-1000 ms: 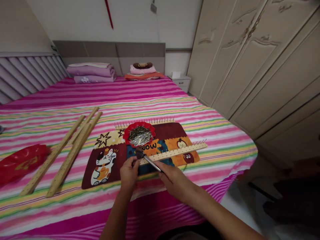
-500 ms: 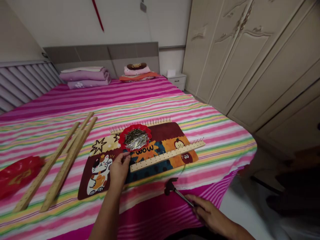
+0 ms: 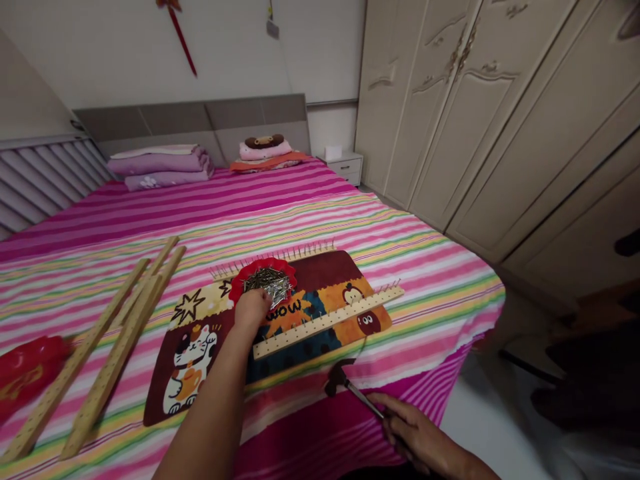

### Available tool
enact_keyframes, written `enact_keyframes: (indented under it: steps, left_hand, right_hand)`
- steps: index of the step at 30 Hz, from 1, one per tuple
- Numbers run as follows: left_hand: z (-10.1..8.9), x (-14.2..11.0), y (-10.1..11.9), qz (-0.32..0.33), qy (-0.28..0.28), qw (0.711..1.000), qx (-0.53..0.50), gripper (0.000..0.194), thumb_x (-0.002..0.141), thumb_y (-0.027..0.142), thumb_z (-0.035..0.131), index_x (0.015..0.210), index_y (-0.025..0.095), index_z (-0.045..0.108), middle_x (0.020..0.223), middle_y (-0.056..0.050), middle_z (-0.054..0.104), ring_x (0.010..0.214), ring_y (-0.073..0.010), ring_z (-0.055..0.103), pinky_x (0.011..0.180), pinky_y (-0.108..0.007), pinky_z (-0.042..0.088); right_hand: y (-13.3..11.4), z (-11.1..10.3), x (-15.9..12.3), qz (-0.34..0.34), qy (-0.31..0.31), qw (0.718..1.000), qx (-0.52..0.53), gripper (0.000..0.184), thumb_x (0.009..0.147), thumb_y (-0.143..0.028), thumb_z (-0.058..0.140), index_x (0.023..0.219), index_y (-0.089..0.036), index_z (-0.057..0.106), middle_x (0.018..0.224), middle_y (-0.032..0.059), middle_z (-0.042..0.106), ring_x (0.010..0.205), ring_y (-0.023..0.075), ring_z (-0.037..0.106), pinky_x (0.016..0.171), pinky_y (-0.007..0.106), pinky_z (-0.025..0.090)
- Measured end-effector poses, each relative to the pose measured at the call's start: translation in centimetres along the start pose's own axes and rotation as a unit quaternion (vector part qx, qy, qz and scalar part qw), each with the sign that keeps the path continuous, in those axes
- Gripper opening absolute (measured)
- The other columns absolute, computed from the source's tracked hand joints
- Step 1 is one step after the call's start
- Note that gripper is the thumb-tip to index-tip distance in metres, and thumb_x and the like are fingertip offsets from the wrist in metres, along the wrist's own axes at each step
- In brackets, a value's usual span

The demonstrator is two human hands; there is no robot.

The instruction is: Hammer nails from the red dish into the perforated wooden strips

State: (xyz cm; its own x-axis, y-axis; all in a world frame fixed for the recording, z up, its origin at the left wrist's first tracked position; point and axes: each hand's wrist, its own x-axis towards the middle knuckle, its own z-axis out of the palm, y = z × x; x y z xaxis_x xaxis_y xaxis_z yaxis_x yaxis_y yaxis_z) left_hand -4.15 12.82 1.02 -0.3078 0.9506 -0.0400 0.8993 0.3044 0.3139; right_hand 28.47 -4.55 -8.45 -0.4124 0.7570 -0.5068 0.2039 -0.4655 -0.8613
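Observation:
My left hand (image 3: 254,307) is at the near edge of a red scalloped bowl (image 3: 236,279) heaped with loose nails (image 3: 273,283). Its fingers are curled down against the nails, and the fingertips are hidden. My right hand (image 3: 407,425) is wrapped round the handle of a claw hammer (image 3: 343,380), whose dark head hangs over the bed's near edge. Between the hands a pale wooden strip (image 3: 327,323) with rows of holes lies across a printed mat (image 3: 330,273); several nails stand up in it, tallest at the right end. Behind the bowl lies another strip (image 3: 320,248) lined with upright nails.
Several longer wooden strips (image 3: 117,360) lie crossed on the striped bed at left, beside a red tray (image 3: 33,373). Folded bedding (image 3: 163,163) rests near the headboard (image 3: 250,117). A wardrobe (image 3: 475,113) stands at right.
My left hand has moved forward from beside the near strip's left end to the bowl of nails. My right hand keeps the hammer in about the same place. The view has tilted slightly upward.

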Motion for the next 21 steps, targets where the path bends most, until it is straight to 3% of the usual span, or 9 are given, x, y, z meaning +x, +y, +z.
enact_keyframes:
  steps: [3,5,8,10,15,18,21]
  left_hand:
    - [-0.1,0.0,-0.9,0.001,0.01,0.999,-0.045,0.014,0.072,0.029,0.053,0.067,0.021,0.063,0.066,-0.003,0.066,0.066,-0.0165,0.059,0.06,-0.025,0.038]
    - [-0.3,-0.1,-1.5,-0.004,0.032,0.986,-0.166,0.015,0.069,0.032,0.055,0.067,0.02,0.062,0.064,-0.001,0.065,0.062,-0.0146,0.057,0.06,-0.025,0.039]
    - [-0.9,-0.7,-2.0,-0.017,0.061,0.91,-0.41,0.025,0.057,0.04,0.065,0.065,0.017,0.061,0.059,0.0,0.061,0.058,-0.0128,0.054,0.061,-0.025,0.041]
    - [-1.5,-1.5,-2.3,-0.028,0.056,0.86,-0.507,0.034,0.048,0.042,0.071,0.066,0.016,0.061,0.058,0.001,0.061,0.057,-0.0116,0.053,0.061,-0.025,0.042]
    - [-2.6,-4.3,-3.2,-0.066,0.045,0.795,-0.601,0.043,0.043,0.034,0.078,0.077,0.014,0.062,0.06,0.002,0.063,0.054,-0.0094,0.053,0.052,-0.021,0.039]
    - [-2.5,-6.2,-4.2,-0.089,0.045,0.765,-0.636,0.039,0.045,0.028,0.077,0.078,0.014,0.063,0.062,0.001,0.065,0.053,-0.008,0.053,0.049,-0.019,0.038]
    - [-1.9,-8.1,-5.3,-0.143,0.011,0.747,-0.649,0.031,0.048,0.021,0.074,0.077,0.013,0.066,0.07,-0.003,0.068,0.057,-0.0078,0.057,0.051,-0.018,0.043]
  right_hand:
    - [0.0,0.1,0.1,-0.002,-0.005,1.0,0.003,0.06,0.076,-0.042,0.044,0.129,-0.015,0.047,0.05,-0.009,0.04,0.035,0.0058,0.03,0.031,0.015,0.018]
    - [0.0,0.1,0.2,-0.004,-0.006,1.0,0.003,0.059,0.076,-0.04,0.043,0.129,-0.016,0.048,0.05,-0.0094,0.04,0.034,0.0056,0.029,0.03,0.015,0.018]
    - [0.1,0.1,0.2,-0.004,0.0,1.0,0.004,0.058,0.076,-0.038,0.043,0.13,-0.017,0.047,0.05,-0.0097,0.04,0.034,0.0055,0.029,0.03,0.015,0.019]
    - [0.1,0.1,0.2,0.001,0.005,1.0,0.004,0.058,0.076,-0.038,0.044,0.13,-0.017,0.046,0.051,-0.0096,0.04,0.034,0.0055,0.03,0.03,0.014,0.019]
    - [0.1,0.1,0.0,0.021,0.01,1.0,-0.002,0.063,0.075,-0.039,0.044,0.135,-0.019,0.041,0.052,-0.0095,0.039,0.035,0.006,0.031,0.028,0.014,0.019]
    - [-0.2,0.2,-0.2,0.01,0.008,1.0,-0.016,0.063,0.077,-0.04,0.042,0.135,-0.017,0.041,0.052,-0.0095,0.039,0.033,0.0055,0.031,0.028,0.014,0.019]
    - [-0.5,0.3,-0.3,-0.003,0.005,1.0,-0.026,0.06,0.078,-0.04,0.041,0.133,-0.016,0.043,0.055,-0.0084,0.042,0.034,0.005,0.031,0.027,0.013,0.019]
